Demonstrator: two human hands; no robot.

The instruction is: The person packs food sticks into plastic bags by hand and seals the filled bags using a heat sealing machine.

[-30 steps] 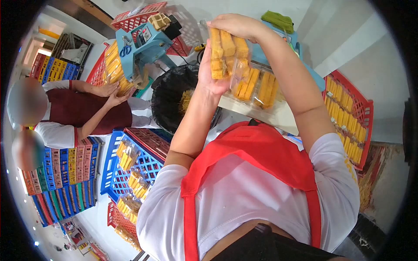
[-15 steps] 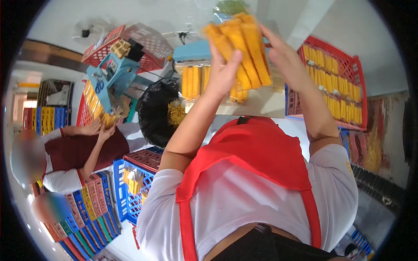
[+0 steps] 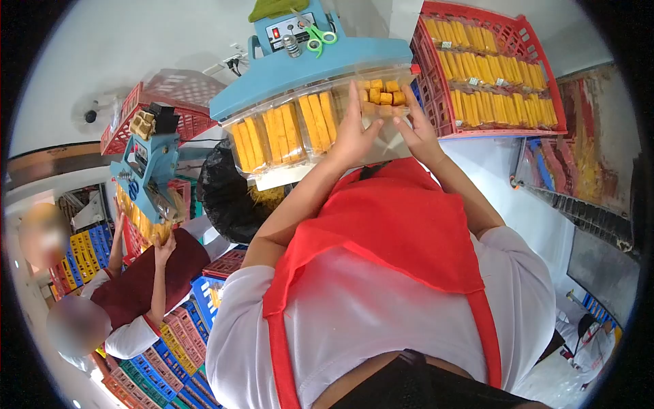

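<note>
A clear bag of yellow sticks [image 3: 383, 94], seen end-on, is held between my two hands at the front of a blue sealing machine [image 3: 317, 61]. My left hand [image 3: 356, 129] grips the bag's left side and my right hand [image 3: 415, 129] its right side. Left of it, three filled bags [image 3: 279, 135] lie side by side along the machine, over a pale board [image 3: 289, 175]. Green-handled scissors [image 3: 319, 39] and a green cloth [image 3: 272, 7] rest on top of the machine.
A red crate [image 3: 439, 82] of packed bags stands at the right. Below the machine on the left is a black-lined bin [image 3: 221, 194] with yellow scraps. Farther left, a co-worker in a maroon apron [image 3: 153, 276] handles yellow sticks at another blue machine [image 3: 151, 167].
The bag of sticks has been lowered from above the machine to its front edge and turned end-on, with my hands on both sides. The view has shifted, showing more of the machine and crate.
</note>
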